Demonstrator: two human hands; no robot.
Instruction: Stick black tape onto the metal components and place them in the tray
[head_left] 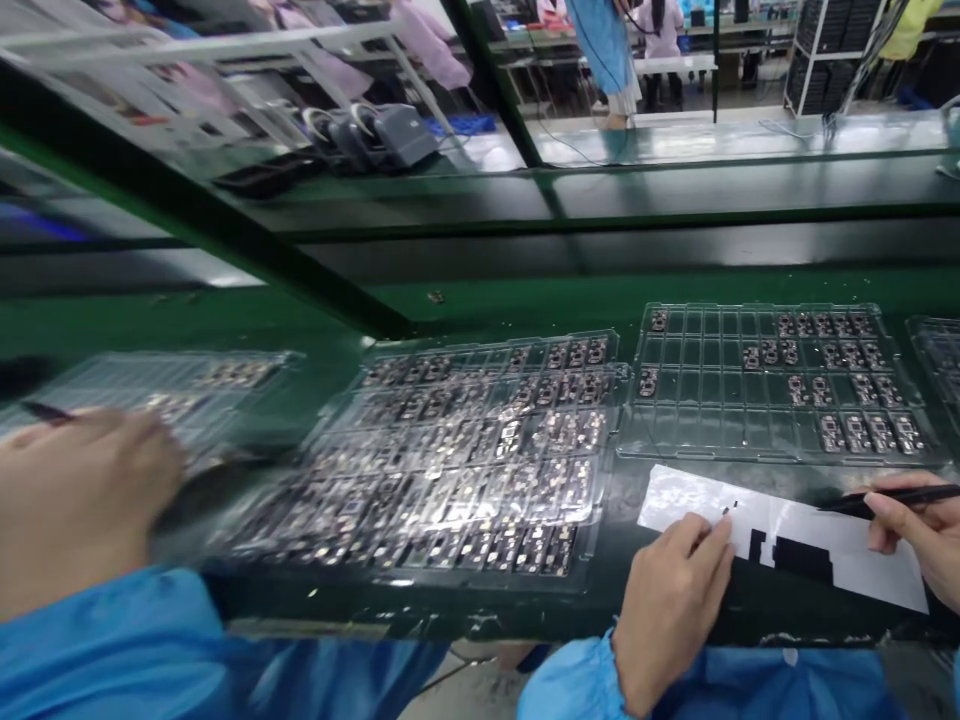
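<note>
My left hand (667, 600) rests at the near edge of a white sheet (870, 560), pinching a tiny dark piece (726, 511) between its fingertips. Black strips (802, 558) lie on that sheet. My right hand (919, 525) comes in from the right, gripping slim black tweezers (885, 501) above the sheet. Behind both hands, a clear plastic tray (772, 385) holds small circuit boards in some of its cells. A stack of fuller, blurred trays (450, 460) sits to its left. Further left, a co-worker's blurred hand (79, 490) holds a dark tool.
The trays lie on a green workbench (525, 300) with a dark raised shelf (600, 250) behind them. Another tray (937, 360) is cut off at the right edge. Beyond the bench stand people in blue and pink smocks, grey equipment (405, 135) and black racks (821, 60).
</note>
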